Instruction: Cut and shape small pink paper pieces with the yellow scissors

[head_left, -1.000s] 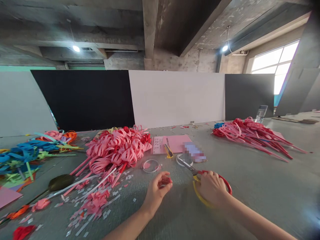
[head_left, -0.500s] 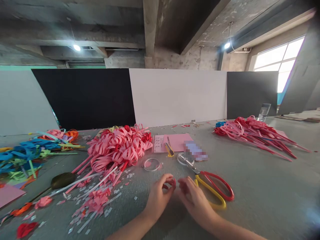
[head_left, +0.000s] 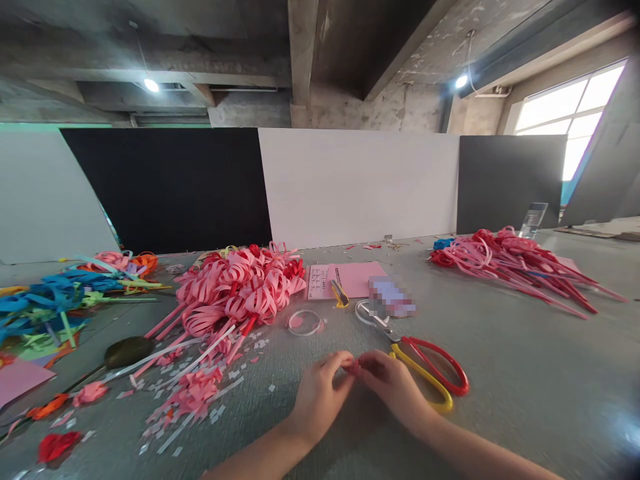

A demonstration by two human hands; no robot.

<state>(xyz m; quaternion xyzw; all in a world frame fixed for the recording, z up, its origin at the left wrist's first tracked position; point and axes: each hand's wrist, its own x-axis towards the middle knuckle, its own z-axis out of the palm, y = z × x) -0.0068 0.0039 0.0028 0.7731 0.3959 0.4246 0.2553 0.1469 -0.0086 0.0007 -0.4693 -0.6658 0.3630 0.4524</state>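
Observation:
My left hand (head_left: 323,393) and my right hand (head_left: 393,387) meet at the fingertips above the table, in the lower middle of the head view. Between them is a small reddish-pink piece of paper (head_left: 355,367), pinched by both hands and mostly covered by the fingers. Just right of my right hand lie scissors (head_left: 433,373) with one red and one yellow handle, blades pointing away. A ring of clear tape (head_left: 304,323) rests beyond my left hand, and a second white ring (head_left: 369,312) is under the scissor blades.
Looped pink paper flowers (head_left: 240,287) heap at left, near paper scraps (head_left: 195,393). Blue and green ones (head_left: 50,297) lie farther left. A yellow cutter (head_left: 340,293) rests on pink sheets (head_left: 357,277) beside a blurred phone-like object (head_left: 393,297). More pink flowers (head_left: 500,260) lie right.
My right hand has closed in leftward, and its fingertips now meet those of my left hand at the pink paper. The view has tilted slightly.

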